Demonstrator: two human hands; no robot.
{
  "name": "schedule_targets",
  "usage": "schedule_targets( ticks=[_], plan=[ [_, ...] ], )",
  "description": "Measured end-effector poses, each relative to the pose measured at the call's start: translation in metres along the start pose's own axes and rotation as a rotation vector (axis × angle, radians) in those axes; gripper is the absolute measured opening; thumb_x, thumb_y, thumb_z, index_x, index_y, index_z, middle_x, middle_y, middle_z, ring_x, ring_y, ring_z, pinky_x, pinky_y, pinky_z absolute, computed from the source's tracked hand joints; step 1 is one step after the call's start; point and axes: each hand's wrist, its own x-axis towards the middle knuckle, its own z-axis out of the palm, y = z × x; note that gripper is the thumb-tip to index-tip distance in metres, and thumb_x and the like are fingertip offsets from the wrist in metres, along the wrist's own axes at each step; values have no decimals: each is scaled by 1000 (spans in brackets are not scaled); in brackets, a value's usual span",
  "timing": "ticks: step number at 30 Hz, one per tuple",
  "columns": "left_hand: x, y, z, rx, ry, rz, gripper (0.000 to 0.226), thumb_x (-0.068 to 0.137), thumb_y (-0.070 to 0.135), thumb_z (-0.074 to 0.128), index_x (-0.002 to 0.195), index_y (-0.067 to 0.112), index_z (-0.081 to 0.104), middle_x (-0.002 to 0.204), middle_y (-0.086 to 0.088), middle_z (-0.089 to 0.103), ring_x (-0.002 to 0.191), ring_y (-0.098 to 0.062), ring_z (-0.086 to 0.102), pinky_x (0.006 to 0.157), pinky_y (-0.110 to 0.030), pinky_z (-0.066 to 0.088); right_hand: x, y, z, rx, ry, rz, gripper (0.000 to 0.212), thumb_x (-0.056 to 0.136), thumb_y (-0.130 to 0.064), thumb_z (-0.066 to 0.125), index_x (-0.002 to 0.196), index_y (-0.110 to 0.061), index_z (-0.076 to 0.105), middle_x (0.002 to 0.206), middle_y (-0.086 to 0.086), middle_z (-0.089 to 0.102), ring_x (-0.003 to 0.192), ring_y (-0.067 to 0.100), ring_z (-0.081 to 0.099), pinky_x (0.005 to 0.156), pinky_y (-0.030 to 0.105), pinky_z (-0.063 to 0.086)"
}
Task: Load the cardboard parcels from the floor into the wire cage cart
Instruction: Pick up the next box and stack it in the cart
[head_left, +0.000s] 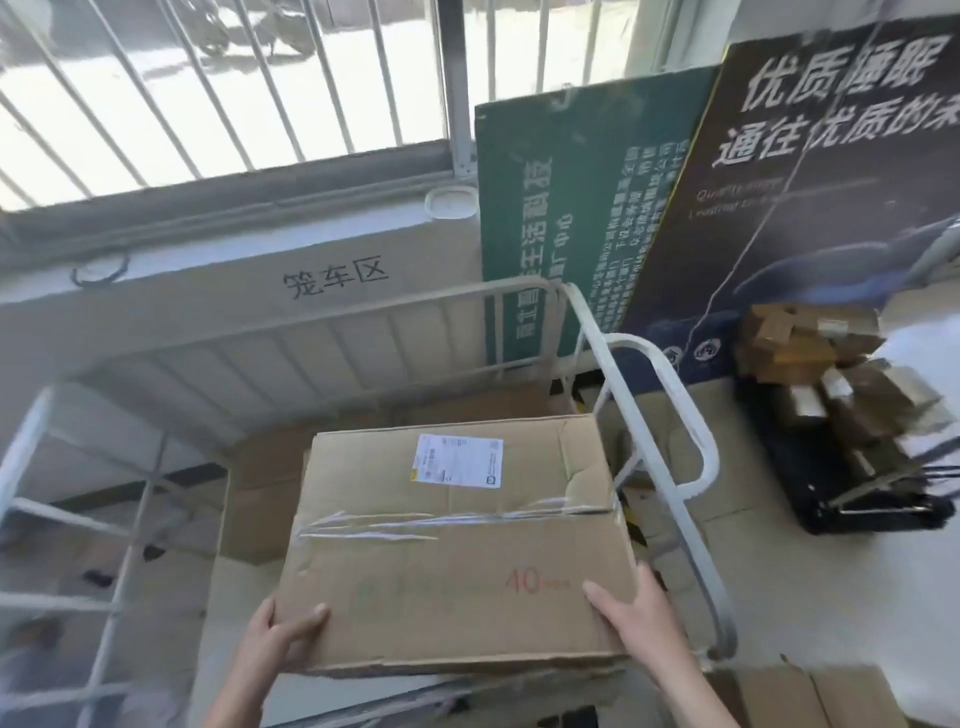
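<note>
A large brown cardboard parcel (457, 545) with a white shipping label, clear tape and a red "40" is held over the inside of the white wire cage cart (660, 410). My left hand (283, 631) grips its near left corner, thumb on top. At the near right corner my right hand (631, 613) holds it the same way. Flat cardboard and other parcels (254, 499) lie in the cart under and beyond the held parcel. One more cardboard parcel (795, 696) sits on the floor at the lower right.
The cart's left wire side (98, 519) and right rail frame the parcel. Behind the cart are a wall with barred windows, a green sign board (561, 208) and a dark poster (831, 171). At the right a black hand cart (872, 483) carries small boxes.
</note>
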Motion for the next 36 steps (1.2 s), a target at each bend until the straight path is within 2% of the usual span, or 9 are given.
schedule_targets(
  ticks=[4,12,17,22,24,27,31,34,36],
  plan=[
    [38,-18,8,64,-5,-106,47,71,8,87,110,4,60,106,-15,65,88,-24,59,79,-36,43,36,6,26,-63,-19,98,57,81,-37,80,127,-21,50,115,-2,66,102,18,61,84,35,47],
    [151,-27,74,56,-39,-192,28,82,7,76,107,7,64,97,-7,74,74,-10,67,52,-22,48,199,7,45,-172,-32,167,41,77,-38,83,107,-23,59,104,-2,69,102,24,65,91,45,52],
    [265,-1,137,38,-53,-144,40,85,14,74,120,11,55,109,-7,67,91,-21,65,65,-31,49,334,-26,55,-173,-28,101,39,84,-31,78,114,-16,59,113,3,68,108,28,63,94,46,50],
    [364,31,192,44,-110,-16,30,85,17,73,110,22,57,108,5,67,81,-2,69,56,-17,49,437,-61,62,-277,123,-30,51,88,-40,72,129,-16,54,127,6,64,116,31,60,82,35,45],
    [389,33,212,106,-140,22,43,84,13,72,122,22,53,119,1,66,95,-6,67,65,-16,49,463,-59,69,-393,172,-79,57,92,-39,67,139,-16,46,137,8,58,122,33,56,85,38,46],
    [405,28,236,313,-119,100,87,83,24,73,154,19,24,150,-6,42,133,-25,47,106,-38,43,481,-47,81,-526,186,-102,74,95,-38,60,155,-15,23,157,12,34,138,37,42,103,50,45],
    [394,11,246,863,50,338,78,96,54,50,159,26,14,166,-17,2,152,-35,2,122,-51,8,468,-25,96,-878,174,-367,78,98,-53,46,160,-27,6,167,11,-1,152,39,4,121,59,10],
    [390,-2,253,1105,-22,576,70,100,58,35,159,28,12,166,-12,-4,152,-33,-10,119,-50,-4,460,-10,109,-1166,-21,-428,87,88,-82,22,153,-43,-20,162,9,-28,146,41,-25,105,55,-32],
    [398,-6,259,1175,-90,539,68,100,57,31,159,29,10,166,-11,-5,152,-34,-11,119,-50,-5,468,-6,111,-1191,-76,-395,82,89,-80,19,152,-43,-18,161,6,-31,144,41,-30,106,56,-32]
  ],
)
